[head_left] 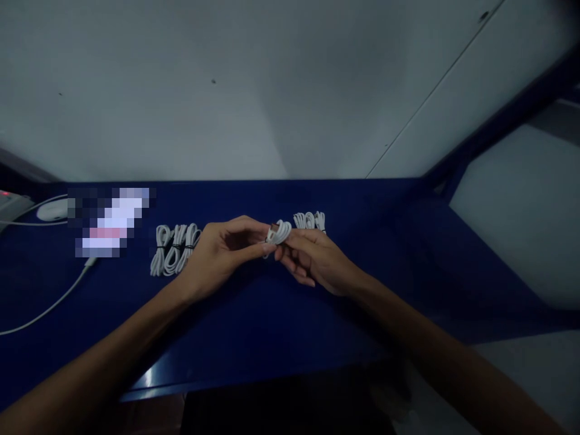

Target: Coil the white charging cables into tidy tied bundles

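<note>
Between my two hands, above the blue table, is a coiled white cable with a plug showing on its near side. My left hand pinches the coil's left end between thumb and fingers. From the right, my right hand grips the other end, its lower fingers loosely curled. Beside my left hand lie several white cable bundles, each bound with a dark tie and partly hidden by the hand. Behind my right hand sit more white cable bundles, their near ends covered.
The blue table runs up to a pale wall. A lit, blurred-out phone lies at the left with a white charging cord plugged in. Near it is a white rounded object. A pale panel stands at the right.
</note>
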The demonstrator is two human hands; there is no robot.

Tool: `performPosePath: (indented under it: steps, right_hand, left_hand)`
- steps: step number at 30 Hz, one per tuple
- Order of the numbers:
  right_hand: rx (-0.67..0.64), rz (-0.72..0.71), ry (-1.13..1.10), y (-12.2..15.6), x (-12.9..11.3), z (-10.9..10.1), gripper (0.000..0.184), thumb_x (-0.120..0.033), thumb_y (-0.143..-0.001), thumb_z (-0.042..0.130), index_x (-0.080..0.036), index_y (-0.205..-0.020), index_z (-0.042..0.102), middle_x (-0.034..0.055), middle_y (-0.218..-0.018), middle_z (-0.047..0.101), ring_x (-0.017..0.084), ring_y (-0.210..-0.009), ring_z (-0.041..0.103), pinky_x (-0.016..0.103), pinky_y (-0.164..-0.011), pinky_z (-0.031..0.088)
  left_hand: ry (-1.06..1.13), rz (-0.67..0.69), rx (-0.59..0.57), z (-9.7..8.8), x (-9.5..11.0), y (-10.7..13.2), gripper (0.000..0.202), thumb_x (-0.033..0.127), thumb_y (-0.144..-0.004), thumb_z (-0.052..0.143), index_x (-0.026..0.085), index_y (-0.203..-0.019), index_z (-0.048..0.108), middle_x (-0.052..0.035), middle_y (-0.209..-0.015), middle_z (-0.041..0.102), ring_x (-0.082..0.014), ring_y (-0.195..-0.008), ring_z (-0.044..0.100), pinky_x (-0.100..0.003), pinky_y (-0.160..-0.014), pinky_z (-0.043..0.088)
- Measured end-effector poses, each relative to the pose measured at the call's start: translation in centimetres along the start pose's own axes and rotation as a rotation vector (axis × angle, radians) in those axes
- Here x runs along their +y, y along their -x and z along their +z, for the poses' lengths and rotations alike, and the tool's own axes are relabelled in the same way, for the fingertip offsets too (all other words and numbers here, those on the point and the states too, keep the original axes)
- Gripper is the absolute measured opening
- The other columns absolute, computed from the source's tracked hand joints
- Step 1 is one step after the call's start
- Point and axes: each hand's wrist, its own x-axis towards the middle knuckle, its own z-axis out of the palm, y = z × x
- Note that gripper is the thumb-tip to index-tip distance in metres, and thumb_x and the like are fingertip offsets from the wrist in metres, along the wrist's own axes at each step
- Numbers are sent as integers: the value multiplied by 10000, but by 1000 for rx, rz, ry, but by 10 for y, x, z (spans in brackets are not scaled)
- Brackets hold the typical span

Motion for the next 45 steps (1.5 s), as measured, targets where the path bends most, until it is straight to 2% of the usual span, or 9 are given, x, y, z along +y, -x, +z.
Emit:
performPosePath:
  steps: [3,6,14,18,22,26,32,39,45]
  right_hand:
    - [-65,73,-112,-1,-1,-5,261,-411,-1049,683,-175,-948,735,-53,-693,569,52,-460,427,157,-360,352]
    - [-77,23,-40,0,-4,-7,223,-383,-1035,706,-168,-1001,753,-51,-726,587,45,-462,440,153,-362,373]
    - [137,-390,674,9,-14,0,216,-252,-1067,642,-184,-890,745,-12,-767,673,69,-557,566,196,-498,456]
    - [102,-239,376,5,-10,0,227,-351,-1067,648,-191,-964,771,-13,-742,666,85,-537,579,194,-434,447]
    - [16,21,-45,0,-6,-4,233,-357,-1036,680,-169,-927,765,-41,-671,600,49,-457,441,159,-367,356]
    - [-8,136,-199,-1,-6,-6,230,-332,-1022,690,-152,-904,769,-56,-636,545,39,-453,364,142,-363,326]
    - [75,21,-45,1,-8,-1,244,-367,-1014,708,-175,-875,766,-45,-619,609,47,-424,417,177,-354,309]
    - [145,-220,407,9,-17,1,250,-347,-1061,639,-185,-915,760,-14,-705,678,78,-518,562,194,-434,419]
    - [135,-205,440,12,-22,-6,257,-345,-1065,642,-187,-905,766,-26,-656,657,75,-490,547,197,-430,402]
  left_hand:
    - [-47,50,14,0,0,0,200,233,-847,903,229,-1042,858,-60,-1090,782,-196,-971,743,-347,-950,591]
    - [-31,42,5,1,1,0,195,217,-861,888,224,-1054,859,-56,-1068,785,-186,-934,752,-330,-920,595]
    - [33,-134,4,1,0,1,99,242,-899,860,205,-983,824,-25,-904,789,-158,-870,733,-287,-879,564]
    - [43,-129,14,1,3,1,148,229,-880,869,200,-1013,809,-35,-935,803,-165,-870,731,-298,-877,559]
    - [45,-72,-14,4,7,2,211,267,-885,868,193,-1075,816,-66,-1008,803,-198,-930,738,-342,-925,563]
    - [-59,10,6,4,8,2,156,291,-894,857,201,-1018,825,-62,-1018,762,-203,-954,700,-335,-916,551]
    - [-98,9,37,0,4,2,118,310,-913,834,207,-959,801,-44,-944,739,-196,-893,682,-328,-855,542]
    - [-41,-71,77,1,2,3,177,318,-883,863,198,-991,791,-50,-962,774,-216,-936,714,-339,-877,538]
    - [-15,-77,105,5,5,2,196,323,-860,886,185,-964,796,-46,-917,758,-196,-865,684,-327,-823,525]
